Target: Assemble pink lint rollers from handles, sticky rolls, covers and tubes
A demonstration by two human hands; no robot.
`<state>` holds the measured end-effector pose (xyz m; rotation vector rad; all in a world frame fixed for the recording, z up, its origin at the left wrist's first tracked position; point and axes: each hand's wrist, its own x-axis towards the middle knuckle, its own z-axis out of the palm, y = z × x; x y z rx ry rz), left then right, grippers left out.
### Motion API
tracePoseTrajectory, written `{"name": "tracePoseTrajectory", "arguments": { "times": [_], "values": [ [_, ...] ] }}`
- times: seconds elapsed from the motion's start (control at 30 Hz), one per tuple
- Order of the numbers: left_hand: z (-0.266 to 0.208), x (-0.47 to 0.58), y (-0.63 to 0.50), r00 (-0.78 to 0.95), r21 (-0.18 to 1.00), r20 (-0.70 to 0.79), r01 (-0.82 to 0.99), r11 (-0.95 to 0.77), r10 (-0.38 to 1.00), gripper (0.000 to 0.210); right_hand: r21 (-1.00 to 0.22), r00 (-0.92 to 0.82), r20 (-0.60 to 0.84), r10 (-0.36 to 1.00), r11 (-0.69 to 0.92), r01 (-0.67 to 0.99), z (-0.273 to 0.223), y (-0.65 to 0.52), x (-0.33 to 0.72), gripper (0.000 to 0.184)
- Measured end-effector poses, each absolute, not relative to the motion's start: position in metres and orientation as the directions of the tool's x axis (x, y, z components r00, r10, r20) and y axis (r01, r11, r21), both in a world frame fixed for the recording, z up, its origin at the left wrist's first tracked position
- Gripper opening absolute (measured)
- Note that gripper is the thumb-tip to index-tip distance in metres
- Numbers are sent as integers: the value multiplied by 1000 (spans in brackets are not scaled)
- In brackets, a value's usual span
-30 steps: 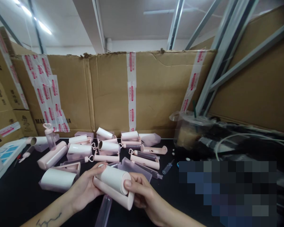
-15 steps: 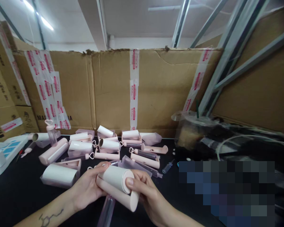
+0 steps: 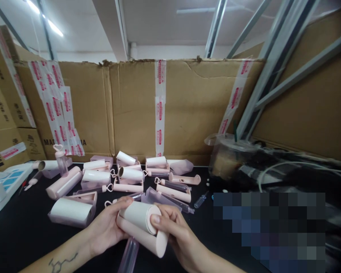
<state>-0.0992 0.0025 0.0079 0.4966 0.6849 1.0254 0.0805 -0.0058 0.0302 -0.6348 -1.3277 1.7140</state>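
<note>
Both hands hold a lint roller, a white roll point(image 3: 138, 216) seated against a pale pink holder point(image 3: 143, 237). My left hand point(image 3: 109, 223) is closed around its left end, fingers partly hidden behind it. At the other end, my right hand point(image 3: 174, 227) grips it with the thumb pressed on the round end face and the fingers behind. Below the holder, a clear pinkish tube point(image 3: 129, 254) stretches toward the bottom edge of the view. Just left of my left hand lies another white roll point(image 3: 71, 210) in a translucent pink cover.
Several white rolls, pink holders point(image 3: 127, 186) and heart-looped handles point(image 3: 63, 161) are spread over the black table. A white power strip point(image 3: 13, 185) sits at left. A plastic drink cup point(image 3: 226, 163) and cables point(image 3: 272, 167) are at right. Cardboard point(image 3: 133, 113) walls the back.
The view has shifted very slightly. Both hands keep their hold on the lint roller, and its lower right end sits a little lower.
</note>
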Motion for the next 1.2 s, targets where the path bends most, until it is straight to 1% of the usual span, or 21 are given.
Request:
{"name": "tracePoseTrajectory", "arguments": {
  "times": [0.1, 0.2, 0.3, 0.4, 0.47, 0.57, 0.63, 0.77, 0.9, 0.97, 1.07, 1.2],
  "values": [
    [6, -99, 2, 331, 682, -273, -596, 424, 903, 11, -945, -489, 129, 863, -42, -324, 31, -6, 81, 47],
    [13, -100, 0, 304, 727, -186, -597, 339, 934, 11, -952, -463, 62, 884, -87, -294, 32, -4, 81, 47],
    [22, -103, -4, 195, 762, -74, -621, 182, 978, 22, -960, -455, -46, 890, -165, -226, 34, -4, 82, 42],
    [25, -106, -5, 128, 804, -47, -584, 114, 991, 36, -958, -481, -106, 871, -219, -184, 32, -3, 82, 42],
    [23, -108, -4, 150, 839, -77, -524, 145, 986, 36, -952, -499, -118, 858, -241, -190, 29, -1, 81, 42],
    [18, -110, -3, 224, 864, -142, -447, 231, 964, 28, -947, -505, -98, 857, -236, -218, 23, 4, 81, 41],
    [16, -110, -4, 246, 873, -190, -400, 278, 950, 27, -954, -520, -95, 849, -226, -195, 22, 5, 81, 39],
    [15, -105, -9, 236, 894, -251, -316, 318, 939, 34, -962, -564, -137, 814, -245, -121, 26, 0, 82, 38],
    [14, -99, -9, 292, 843, -336, -331, 424, 895, 39, -927, -491, -252, 834, -353, -125, 31, -1, 85, 39],
    [14, -98, -8, 346, 810, -363, -342, 477, 865, 36, -916, -487, -264, 832, -375, -144, 32, 2, 87, 39],
    [14, -97, -8, 394, 790, -362, -351, 502, 845, 29, -918, -528, -234, 816, -365, -158, 33, 4, 88, 36],
    [15, -99, -9, 402, 793, -345, -359, 493, 848, 22, -934, -558, -162, 814, -308, -179, 34, 0, 85, 33]
  ]
}}
